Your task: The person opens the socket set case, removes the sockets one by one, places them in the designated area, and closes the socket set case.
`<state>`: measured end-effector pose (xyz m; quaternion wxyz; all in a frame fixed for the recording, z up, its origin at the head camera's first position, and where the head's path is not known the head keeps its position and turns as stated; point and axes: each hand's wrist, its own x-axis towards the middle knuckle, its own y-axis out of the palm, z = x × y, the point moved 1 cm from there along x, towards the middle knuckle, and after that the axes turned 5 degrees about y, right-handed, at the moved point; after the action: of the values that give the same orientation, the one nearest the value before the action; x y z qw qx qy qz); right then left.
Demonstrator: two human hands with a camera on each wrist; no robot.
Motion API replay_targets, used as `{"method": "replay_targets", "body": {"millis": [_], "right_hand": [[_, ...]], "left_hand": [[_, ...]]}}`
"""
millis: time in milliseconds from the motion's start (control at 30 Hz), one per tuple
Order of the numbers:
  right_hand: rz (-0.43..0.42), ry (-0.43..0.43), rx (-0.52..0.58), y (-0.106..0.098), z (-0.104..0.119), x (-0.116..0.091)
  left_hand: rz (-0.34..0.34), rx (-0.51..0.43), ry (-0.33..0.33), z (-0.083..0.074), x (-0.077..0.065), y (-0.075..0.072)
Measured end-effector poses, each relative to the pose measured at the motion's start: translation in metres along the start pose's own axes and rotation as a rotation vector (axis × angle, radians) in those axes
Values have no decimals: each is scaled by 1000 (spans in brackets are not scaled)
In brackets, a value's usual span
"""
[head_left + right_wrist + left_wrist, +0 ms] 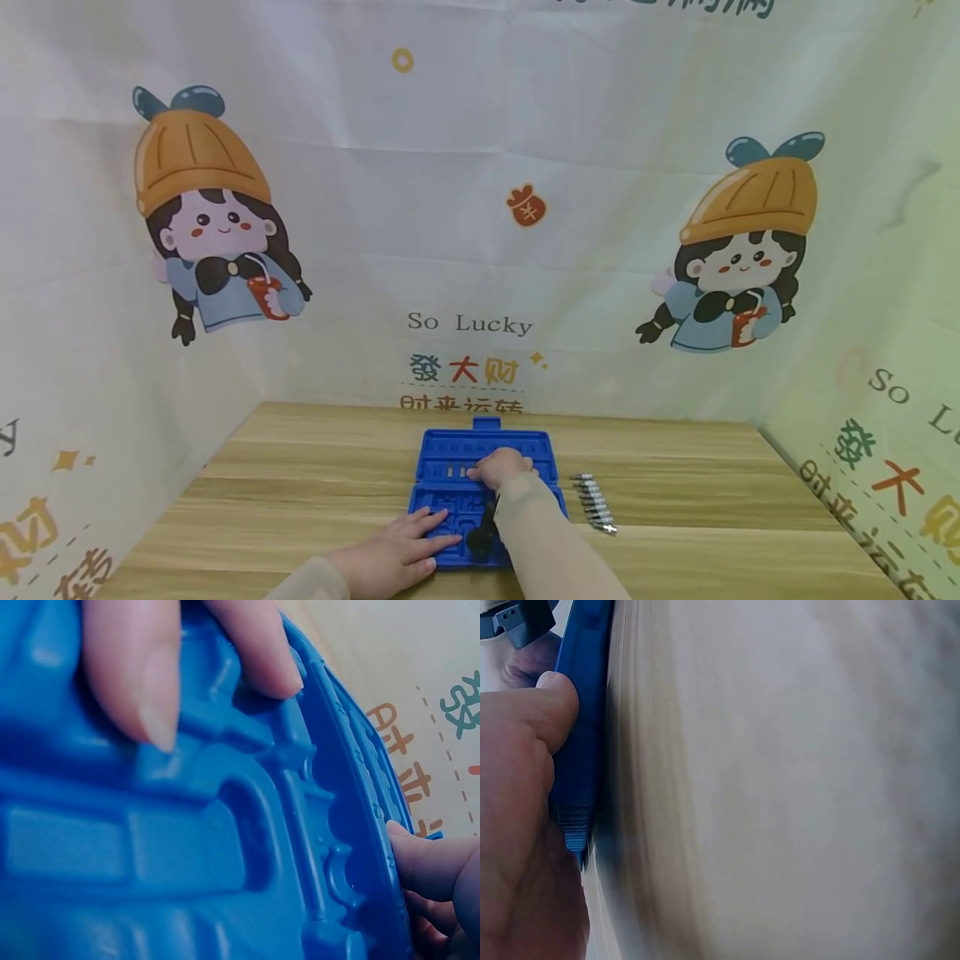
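Observation:
A blue plastic tool case (444, 560) lies open on the table, its moulded tray nearest me and its lid half beyond. My left hand (390, 552) rests with spread fingers on the tray's left side; in the left wrist view its thumb (558, 705) lies against the case's edge. My right hand (504, 468) reaches across to the lid half, fingers bent down at a row of small metal bits (450, 470). In the right wrist view its thumb (412, 855) is at the far section's edge. I cannot tell whether it pinches a bit.
Several silver bits (594, 500) lie in a column on the wooden table (705, 492), right of the case. A black wrist camera (480, 542) on the right arm covers part of the tray. A printed cloth backdrop (465, 250) hangs behind and at both sides.

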<state>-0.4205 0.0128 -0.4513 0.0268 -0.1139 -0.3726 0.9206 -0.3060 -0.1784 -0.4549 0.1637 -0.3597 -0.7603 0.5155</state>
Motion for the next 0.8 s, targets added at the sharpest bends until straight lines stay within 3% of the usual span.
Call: {"method": "replay_targets", "body": {"millis": [433, 800], "right_hand": [[6, -2, 74, 0, -1, 1], [-22, -56, 31, 0, -2, -4]], "left_hand": [[3, -2, 2, 3, 3, 2], [2, -8, 19, 3, 2, 1]]}}
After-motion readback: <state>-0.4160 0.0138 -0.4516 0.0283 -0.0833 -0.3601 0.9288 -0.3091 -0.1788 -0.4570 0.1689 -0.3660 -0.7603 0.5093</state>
